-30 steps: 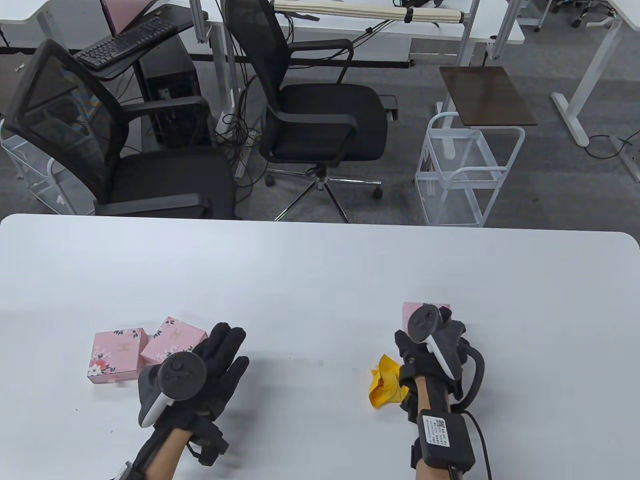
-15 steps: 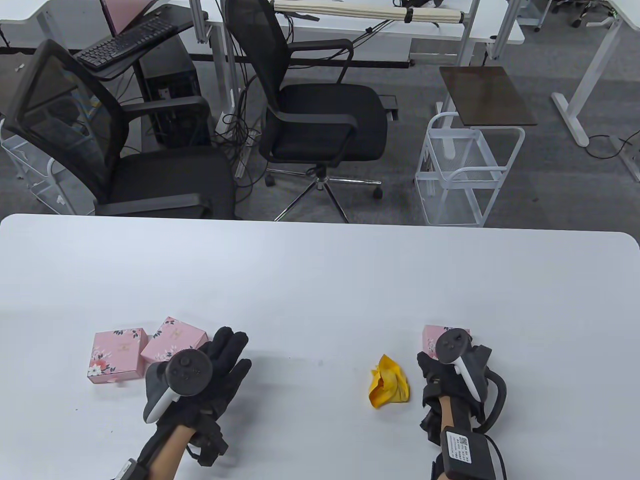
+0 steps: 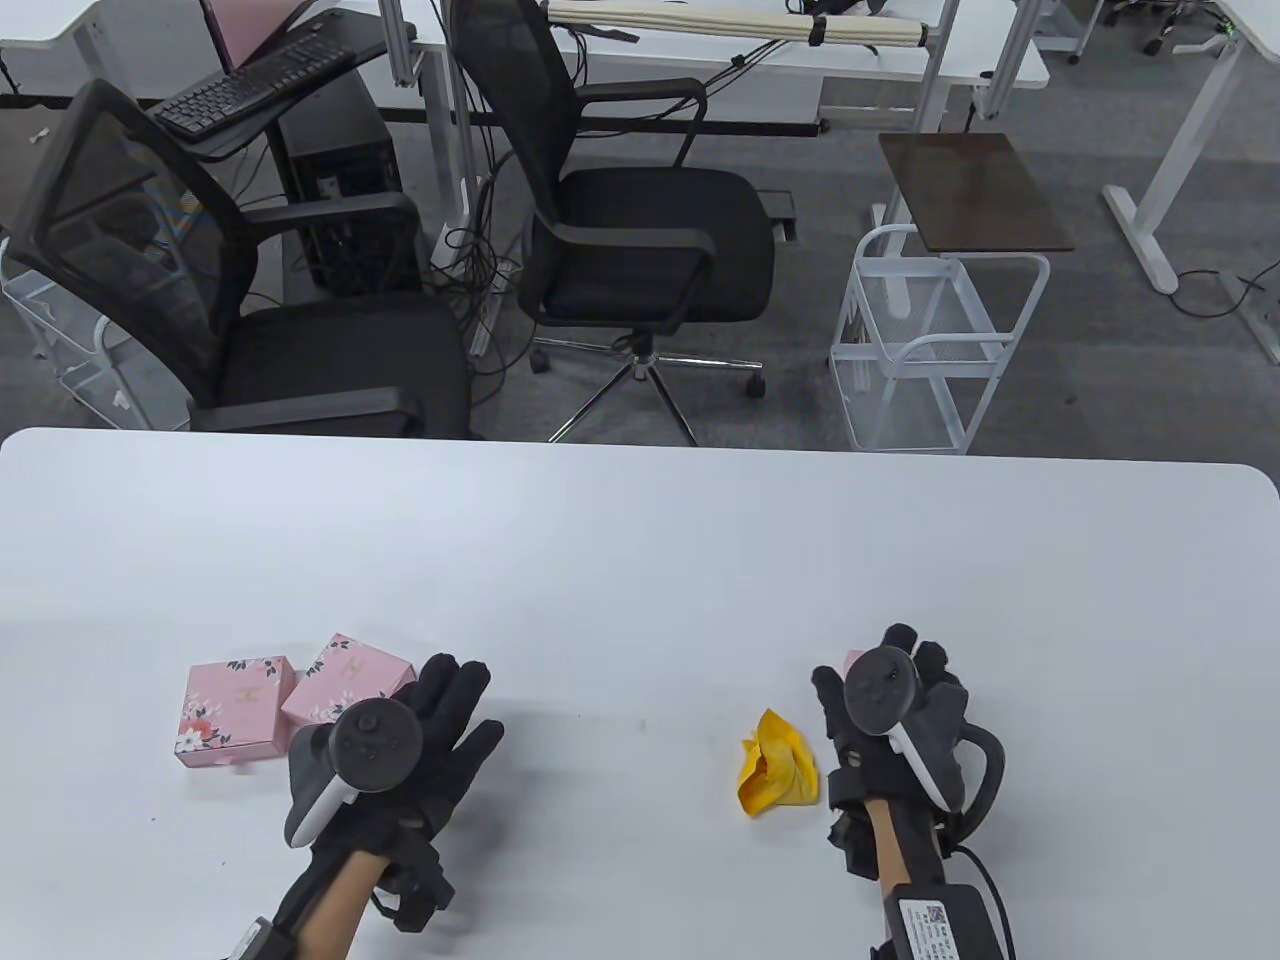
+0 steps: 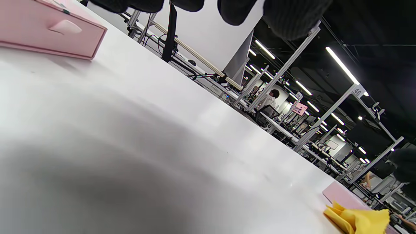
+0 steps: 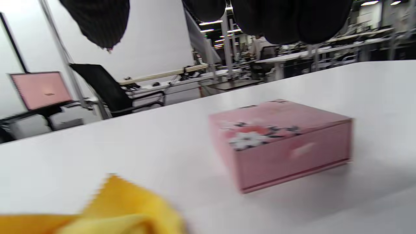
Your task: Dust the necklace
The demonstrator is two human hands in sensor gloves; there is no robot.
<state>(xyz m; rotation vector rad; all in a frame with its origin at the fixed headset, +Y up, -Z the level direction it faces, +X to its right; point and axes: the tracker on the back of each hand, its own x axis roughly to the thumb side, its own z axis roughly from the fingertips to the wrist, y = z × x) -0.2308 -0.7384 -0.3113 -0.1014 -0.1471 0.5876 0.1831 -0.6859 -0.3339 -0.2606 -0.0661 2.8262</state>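
Observation:
No necklace shows in any view. A crumpled yellow cloth (image 3: 778,775) (image 5: 123,211) (image 4: 357,221) lies on the white table (image 3: 640,560). Just right of it stands a pink floral box (image 5: 282,143), closed; in the table view only a sliver of that box (image 3: 853,660) shows past my right hand (image 3: 890,690). This hand hovers over the box with its fingers (image 5: 276,19) spread and apart from it. My left hand (image 3: 440,720) lies open with straight fingers (image 4: 227,6) beside two more pink boxes (image 3: 232,710) (image 3: 348,680).
Beyond the table's far edge stand two black office chairs (image 3: 640,240) (image 3: 250,330) and a white wire cart (image 3: 930,340). One of the left-hand pink boxes (image 4: 48,29) shows its drawer pull in the left wrist view.
My right hand brought the pink box to the right and nearer, beside the cloth, then let go and spread its fingers above it. The left hand barely moved.

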